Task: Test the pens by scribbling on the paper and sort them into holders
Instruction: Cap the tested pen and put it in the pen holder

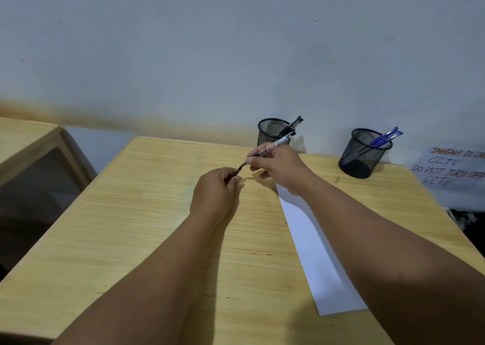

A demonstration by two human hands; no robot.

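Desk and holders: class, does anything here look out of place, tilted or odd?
Nothing is spilled or damaged. One oddity: the right-hand mesh holder with the blue pens leans over rather than standing straight like the left-hand holder, though the wide lens may exaggerate this.

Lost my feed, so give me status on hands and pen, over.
Right hand grips pen barrel. Left hand pinches its cap end. Pen off paper. Nothing in the way.
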